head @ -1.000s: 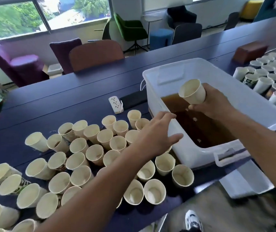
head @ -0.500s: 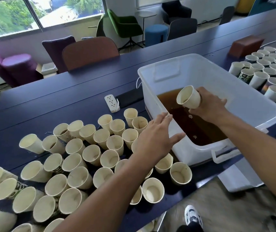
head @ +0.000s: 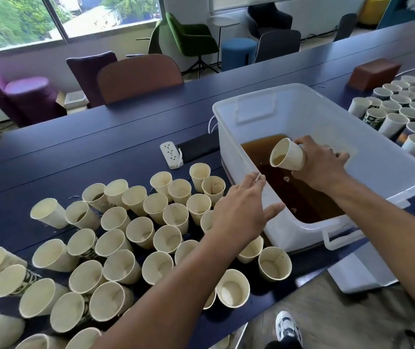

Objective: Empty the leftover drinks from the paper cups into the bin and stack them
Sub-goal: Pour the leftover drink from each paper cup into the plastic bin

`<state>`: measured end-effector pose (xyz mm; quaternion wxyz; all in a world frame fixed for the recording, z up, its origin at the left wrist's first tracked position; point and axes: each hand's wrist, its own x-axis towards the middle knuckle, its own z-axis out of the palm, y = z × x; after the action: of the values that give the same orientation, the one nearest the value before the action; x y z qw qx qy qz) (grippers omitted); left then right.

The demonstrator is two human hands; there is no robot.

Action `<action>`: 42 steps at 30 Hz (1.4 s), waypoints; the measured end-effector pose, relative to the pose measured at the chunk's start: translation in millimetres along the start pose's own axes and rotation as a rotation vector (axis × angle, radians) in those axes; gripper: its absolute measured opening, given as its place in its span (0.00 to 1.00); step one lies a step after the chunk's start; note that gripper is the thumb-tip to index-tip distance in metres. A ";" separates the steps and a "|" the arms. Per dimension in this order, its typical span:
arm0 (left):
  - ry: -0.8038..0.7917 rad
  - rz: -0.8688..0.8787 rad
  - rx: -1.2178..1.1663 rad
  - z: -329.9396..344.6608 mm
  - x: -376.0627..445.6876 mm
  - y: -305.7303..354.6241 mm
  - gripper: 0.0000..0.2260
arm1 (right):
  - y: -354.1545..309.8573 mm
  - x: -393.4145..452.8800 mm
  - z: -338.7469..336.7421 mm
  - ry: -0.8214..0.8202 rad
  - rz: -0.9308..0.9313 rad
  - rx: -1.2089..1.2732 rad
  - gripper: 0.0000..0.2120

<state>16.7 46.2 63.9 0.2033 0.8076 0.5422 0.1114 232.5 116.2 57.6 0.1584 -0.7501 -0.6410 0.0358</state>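
Note:
My right hand [head: 321, 163] grips a cream paper cup [head: 287, 154], tipped on its side over the white plastic bin [head: 400, 167]. A little brown liquid shows at the cup's lower lip. Brown drink pools in the bin's near half. My left hand [head: 242, 210] hovers flat with straight fingers above the cups next to the bin's left wall, holding nothing. Several cream paper cups [head: 141, 233] stand crowded on the dark blue table [head: 75, 152] to the left of the bin.
More paper cups [head: 402, 109] stand in rows right of the bin. A white power strip [head: 171, 154] lies behind the left cups. A brown block [head: 375, 73] sits at the far right. The bin's lid [head: 362, 270] juts over the table's near edge. Chairs line the far side.
My right hand has lowered the cup deeper into the bin and tipped it further. My left hand has drifted slightly towards the bin's left wall.

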 end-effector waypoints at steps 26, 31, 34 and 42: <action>0.019 -0.006 0.011 0.9 -1.0 0.2 0.34 | 2.9 -3.8 5.6 0.192 -0.245 -0.171 0.22; 0.025 -0.008 0.008 1.6 -0.1 -0.5 0.34 | 1.7 -4.2 8.6 0.171 -0.338 -0.213 0.28; 0.025 -0.009 0.008 1.7 -0.1 -0.7 0.34 | 0.1 -5.1 7.6 0.183 -0.359 -0.221 0.28; 0.012 -0.016 0.004 0.7 -0.8 0.2 0.33 | -2.0 -6.8 8.5 0.151 -0.361 -0.246 0.26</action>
<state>16.8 45.3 63.4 0.1992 0.8030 0.5501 0.1135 227.2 111.4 49.1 0.1170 -0.6377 -0.7506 -0.1278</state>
